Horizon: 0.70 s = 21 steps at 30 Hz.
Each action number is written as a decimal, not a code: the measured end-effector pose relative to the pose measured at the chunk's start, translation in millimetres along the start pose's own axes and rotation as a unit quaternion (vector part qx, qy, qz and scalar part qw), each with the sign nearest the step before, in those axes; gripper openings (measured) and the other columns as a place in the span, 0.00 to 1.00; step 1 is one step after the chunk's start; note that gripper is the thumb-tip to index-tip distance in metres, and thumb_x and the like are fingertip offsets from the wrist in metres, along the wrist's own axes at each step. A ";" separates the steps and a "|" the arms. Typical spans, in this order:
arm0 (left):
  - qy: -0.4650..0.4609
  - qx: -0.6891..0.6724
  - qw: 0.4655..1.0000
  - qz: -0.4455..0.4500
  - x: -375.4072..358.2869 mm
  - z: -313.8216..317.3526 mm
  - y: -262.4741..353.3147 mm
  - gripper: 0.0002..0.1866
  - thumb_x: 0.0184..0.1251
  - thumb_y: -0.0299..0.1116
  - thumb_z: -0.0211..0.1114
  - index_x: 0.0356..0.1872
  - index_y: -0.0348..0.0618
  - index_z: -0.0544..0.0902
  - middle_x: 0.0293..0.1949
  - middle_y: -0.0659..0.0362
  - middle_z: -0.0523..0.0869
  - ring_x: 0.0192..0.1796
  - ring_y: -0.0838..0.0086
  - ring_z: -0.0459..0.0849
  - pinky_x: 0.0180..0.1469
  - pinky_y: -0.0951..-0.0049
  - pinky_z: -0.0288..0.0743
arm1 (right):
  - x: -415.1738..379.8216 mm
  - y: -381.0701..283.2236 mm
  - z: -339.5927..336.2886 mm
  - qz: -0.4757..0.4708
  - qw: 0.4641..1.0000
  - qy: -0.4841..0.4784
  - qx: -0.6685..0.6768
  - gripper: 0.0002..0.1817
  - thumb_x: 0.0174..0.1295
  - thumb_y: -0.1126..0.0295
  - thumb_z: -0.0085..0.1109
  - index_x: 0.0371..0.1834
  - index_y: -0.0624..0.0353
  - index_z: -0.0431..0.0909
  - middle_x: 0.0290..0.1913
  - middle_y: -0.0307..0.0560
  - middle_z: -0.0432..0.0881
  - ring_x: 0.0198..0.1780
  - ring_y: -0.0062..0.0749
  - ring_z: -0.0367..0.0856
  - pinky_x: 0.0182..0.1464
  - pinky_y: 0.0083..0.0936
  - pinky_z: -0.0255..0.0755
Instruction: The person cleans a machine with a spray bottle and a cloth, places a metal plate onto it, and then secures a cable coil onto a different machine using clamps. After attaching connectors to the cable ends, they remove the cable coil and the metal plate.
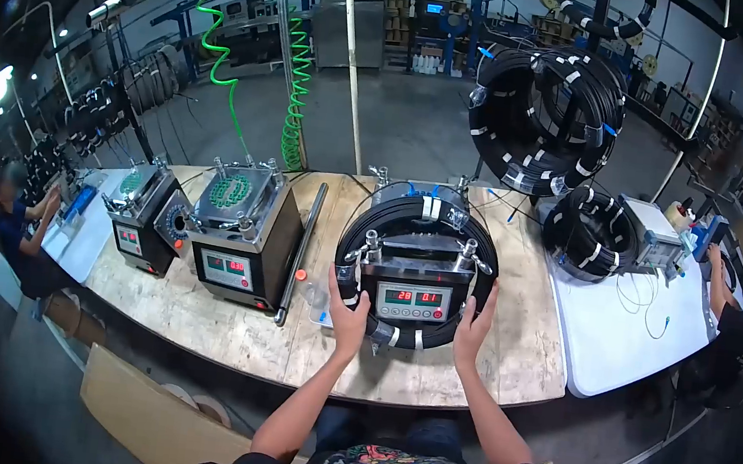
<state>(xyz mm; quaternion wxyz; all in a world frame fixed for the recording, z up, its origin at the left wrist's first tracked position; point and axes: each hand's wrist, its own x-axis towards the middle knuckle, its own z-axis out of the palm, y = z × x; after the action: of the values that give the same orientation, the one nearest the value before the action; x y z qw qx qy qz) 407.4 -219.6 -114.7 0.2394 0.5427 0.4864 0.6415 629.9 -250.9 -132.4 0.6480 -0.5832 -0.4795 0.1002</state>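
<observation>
A coil of black cable (444,336), bound with bands of white tape, is upright between my two hands. My left hand (348,317) grips its lower left side, thumb toward the inside of the ring. On the lower right side my right hand (474,326) holds it the same way. Through the ring shows a metal machine (417,278) with clamp levers and a control panel (414,302) with red digits. Blue-tipped connectors (436,191) show near the top of the coil.
Two similar machines (238,233) (142,217) stand left on the wooden bench (506,339), beside a black bar (300,256). Green air hoses (296,95) hang behind. Large cable coils (545,114) hang at back right; another coil (587,234) lies right. Two people (741,329) (19,224) work at the sides.
</observation>
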 end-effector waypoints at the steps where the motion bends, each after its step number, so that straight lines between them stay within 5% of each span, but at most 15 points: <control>1: -0.027 -0.047 0.996 -0.072 -3.3 -2.0 0.4 0.49 0.67 0.22 0.68 0.86 0.41 0.49 0.77 0.42 0.69 0.75 0.57 0.72 0.78 0.64 0.61 | -1.8 1.3 1.6 0.006 1.000 0.005 -0.002 0.35 0.79 0.71 0.52 0.86 0.61 0.51 0.84 0.59 0.59 0.84 0.50 0.57 0.83 0.37 0.48; 5: -0.012 0.048 0.999 -0.022 -13.4 1.6 -4.3 0.53 0.63 0.19 0.66 0.86 0.41 0.45 0.82 0.43 0.59 0.81 0.57 0.63 0.82 0.63 0.52 | -8.6 2.9 4.5 0.007 1.000 0.013 -0.008 0.41 0.74 0.73 0.58 0.87 0.61 0.49 0.85 0.60 0.58 0.84 0.51 0.56 0.83 0.38 0.48; 12: -0.028 -0.021 0.998 -0.058 -14.3 0.4 -7.6 0.52 0.64 0.18 0.64 0.86 0.42 0.44 0.79 0.41 0.63 0.79 0.55 0.66 0.80 0.63 0.55 | -7.6 5.3 7.6 -0.006 0.999 0.032 -0.029 0.43 0.70 0.77 0.60 0.86 0.60 0.50 0.83 0.63 0.60 0.83 0.53 0.58 0.83 0.38 0.51; 18: -0.026 -0.004 0.999 -0.040 -3.8 -9.7 -33.5 0.43 0.72 0.29 0.67 0.83 0.39 0.53 0.78 0.43 0.65 0.78 0.57 0.67 0.79 0.64 0.58 | -3.5 0.0 -3.5 0.003 1.000 0.017 0.010 0.35 0.74 0.74 0.56 0.83 0.62 0.56 0.79 0.60 0.65 0.78 0.48 0.67 0.78 0.36 0.59; 21: 0.000 -0.059 0.998 -0.023 25.9 -14.3 -10.9 0.28 0.84 0.39 0.55 0.76 0.34 0.65 0.63 0.48 0.78 0.62 0.63 0.78 0.68 0.65 0.68 | 9.2 -1.5 -13.1 -0.011 0.999 0.018 0.041 0.28 0.80 0.65 0.51 0.79 0.63 0.61 0.71 0.55 0.73 0.68 0.40 0.74 0.72 0.33 0.65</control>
<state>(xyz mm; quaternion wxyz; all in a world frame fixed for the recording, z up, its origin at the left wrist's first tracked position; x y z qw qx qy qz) 384.0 -198.7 -111.4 0.2855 0.5163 0.4605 0.6632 643.7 -253.7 -124.6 0.6811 -0.5527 -0.4692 0.1021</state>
